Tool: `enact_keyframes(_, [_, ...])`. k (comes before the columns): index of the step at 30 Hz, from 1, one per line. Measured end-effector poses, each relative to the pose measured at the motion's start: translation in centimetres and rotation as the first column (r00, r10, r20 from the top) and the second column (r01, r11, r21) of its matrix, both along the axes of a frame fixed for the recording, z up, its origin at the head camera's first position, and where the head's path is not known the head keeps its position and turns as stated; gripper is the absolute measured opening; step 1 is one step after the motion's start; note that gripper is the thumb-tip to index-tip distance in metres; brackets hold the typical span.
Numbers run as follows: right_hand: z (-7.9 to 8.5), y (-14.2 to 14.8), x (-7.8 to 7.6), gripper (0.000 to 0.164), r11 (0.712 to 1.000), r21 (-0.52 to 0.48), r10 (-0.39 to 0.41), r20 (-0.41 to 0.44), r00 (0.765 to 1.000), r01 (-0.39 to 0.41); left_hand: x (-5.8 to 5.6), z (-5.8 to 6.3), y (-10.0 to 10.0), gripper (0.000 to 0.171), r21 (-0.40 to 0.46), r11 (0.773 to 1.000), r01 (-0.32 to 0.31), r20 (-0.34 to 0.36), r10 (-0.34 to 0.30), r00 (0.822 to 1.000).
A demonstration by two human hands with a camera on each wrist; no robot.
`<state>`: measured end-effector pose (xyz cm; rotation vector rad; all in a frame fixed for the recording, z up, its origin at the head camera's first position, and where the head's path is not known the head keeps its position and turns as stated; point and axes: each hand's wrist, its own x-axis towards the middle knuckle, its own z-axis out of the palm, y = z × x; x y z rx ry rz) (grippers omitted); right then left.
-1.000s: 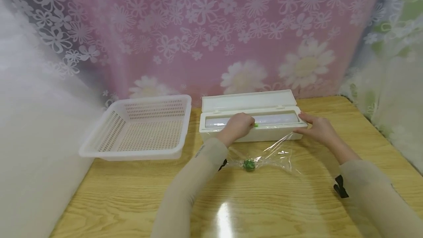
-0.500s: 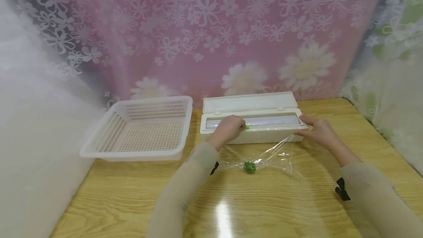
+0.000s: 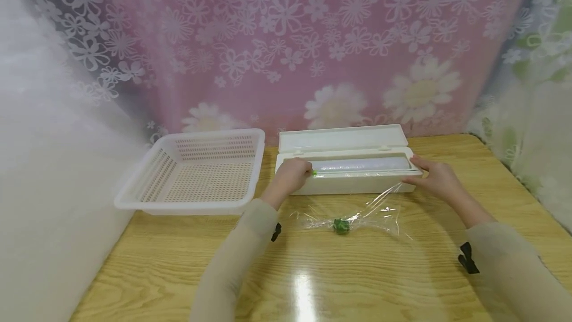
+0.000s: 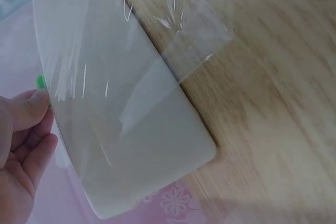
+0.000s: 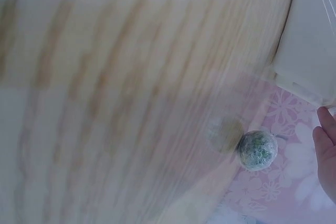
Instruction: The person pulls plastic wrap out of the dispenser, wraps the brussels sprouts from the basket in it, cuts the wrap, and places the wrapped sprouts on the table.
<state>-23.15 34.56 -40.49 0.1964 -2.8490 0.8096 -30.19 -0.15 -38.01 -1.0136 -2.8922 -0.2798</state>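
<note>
A long white cling film dispenser [image 3: 353, 183] lies with its lid raised and the film roll [image 3: 359, 164] showing. My left hand [image 3: 292, 175] pinches a small green slide cutter [image 3: 315, 173] at the front rim, near the left end. The dispenser's right end is held by my right hand [image 3: 440, 180], thumb in front and fingertips at the top corner. Clear film [image 3: 384, 210] trails down the front onto the table, over or around a small green bundle [image 3: 341, 226]. In the right wrist view, a round green film-wrapped thing [image 5: 257, 150] shows beyond the dispenser's end.
A white perforated plastic basket [image 3: 187, 204] stands left of the dispenser on the wooden table [image 3: 357, 282]. Floral curtains [image 3: 277, 63] hang at the table's back and sides.
My left hand has slid left along the dispenser's front rim with the green cutter, toward its left end. My right hand keeps its hold on the right end.
</note>
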Motion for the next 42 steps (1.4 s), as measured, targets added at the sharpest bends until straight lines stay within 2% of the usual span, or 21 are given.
enact_keyframes(7, [-0.4,-0.1,-0.2,0.071,1.000,0.014,0.023,-0.038,0.999,-0.023,0.3,-0.1,-1.8,0.014,0.024,0.998,-0.053,-0.034,0.053,0.998])
enact_keyframes(10, [-0.4,0.0,-0.1,0.071,1.000,0.008,0.024,-0.038,0.999,-0.024,0.4,-0.2,-2.8,0.010,0.043,0.995,-0.092,-0.041,0.094,0.995])
enact_keyframes(14, [-0.1,0.3,-0.1,0.070,1.000,0.011,0.014,-0.046,0.999,-0.013,0.4,-0.3,-3.8,0.010,0.110,0.985,-0.136,-0.061,0.143,0.988])
enact_keyframes(18, [-0.1,0.3,-0.3,0.070,1.000,0.013,0.022,-0.052,0.998,-0.022,0.7,-0.6,-4.1,0.011,0.180,0.971,-0.156,-0.033,0.164,0.986])
enact_keyframes(20, [-0.3,0.3,-0.3,0.070,1.000,0.013,0.028,-0.050,0.998,-0.028,0.8,-0.8,-4.1,0.017,0.218,0.960,-0.178,-0.011,0.185,0.983])
enact_keyframes(23, [-0.5,0.2,-0.2,0.070,0.999,0.012,0.030,-0.047,0.998,-0.030,1.1,-1.1,-4.0,0.039,0.314,0.916,-0.249,0.044,0.248,0.968])
enact_keyframes(26, [-0.5,0.1,-0.1,0.070,1.000,0.008,0.027,-0.050,0.998,-0.027,1.2,-1.6,-3.8,0.066,0.453,0.824,-0.339,0.175,0.291,0.941])
enact_keyframes(28, [-0.4,0.1,-0.1,0.070,1.000,0.004,0.027,-0.055,0.998,-0.027,1.0,-2.1,-3.6,0.074,0.525,0.762,-0.379,0.255,0.284,0.924])
enact_keyframes(30, [-0.4,0.0,-0.1,0.070,1.000,-0.001,0.028,-0.056,0.998,-0.028,0.9,-2.8,-3.5,0.080,0.560,0.719,-0.412,0.323,0.269,0.908])
enact_keyframes(35, [-0.4,-0.2,0.0,0.071,1.000,-0.005,0.030,-0.035,0.999,-0.031,0.5,-3.9,-3.5,0.078,0.576,0.678,-0.456,0.375,0.277,0.885])
enact_keyframes(40, [-0.3,-0.1,0.1,0.070,1.000,-0.010,0.019,-0.039,0.999,-0.020,0.2,-3.9,-3.6,0.062,0.620,0.651,-0.438,0.358,0.261,0.896])
enact_keyframes(42, [-0.3,-0.1,0.1,0.069,1.000,-0.008,0.017,-0.044,0.999,-0.017,0.3,-3.8,-3.6,0.063,0.625,0.642,-0.445,0.373,0.255,0.892])
